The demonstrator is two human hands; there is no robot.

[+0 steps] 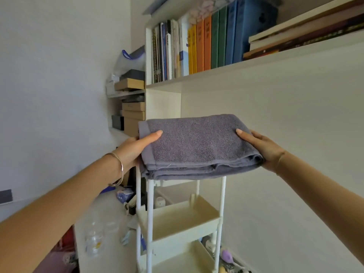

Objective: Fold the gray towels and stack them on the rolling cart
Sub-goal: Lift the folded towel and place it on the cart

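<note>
Folded gray terry towel [199, 146] held flat at both ends. My left hand [136, 148] grips the left edge, thumb on top, fingers hidden underneath. My right hand [262, 149] does the same on the right edge. Towel is right over the top of the white plastic rolling cart [177, 221]; touching or not, can't tell. Row of coloured books [199, 48] on the far shelf.

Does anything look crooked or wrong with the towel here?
Nothing serious. The towel, held level between the left hand and right hand, is folded neatly; only a small loose thread sticks out at its front hem.
</note>
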